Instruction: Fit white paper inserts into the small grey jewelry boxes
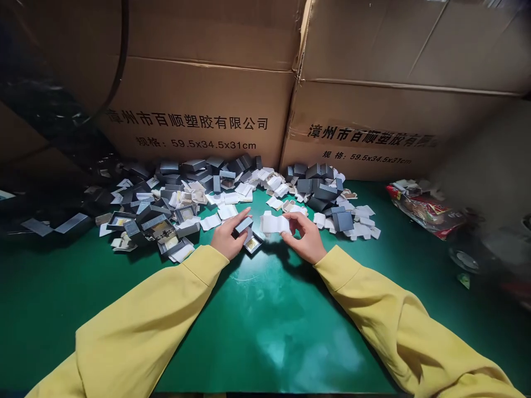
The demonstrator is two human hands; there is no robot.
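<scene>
Evidently the person's left hand (225, 239) grips a small dark flip-lid box (244, 225) by its raised lid, thumb on the near side and fingers beyond. That hold seems to keep the lid back, so that the box's inside, pale with a yellowish patch, faces up between the hands. The right hand (306, 239) pinches a white folded card insert (274, 224) at its right end between thumb and fingers, likely because so thin a piece would bend under a fuller grasp; most of it is left uncovered, just beside the box. Beyond them, dark boxes (155, 213) and white inserts (228, 211) lie jumbled on the green tabletop (249, 331), apparently heaped within reach of both arms. Large cardboard cartons (199, 94) stand behind the heaps and perhaps hold them back. A red printed bag (427, 213) lies off to the right.
</scene>
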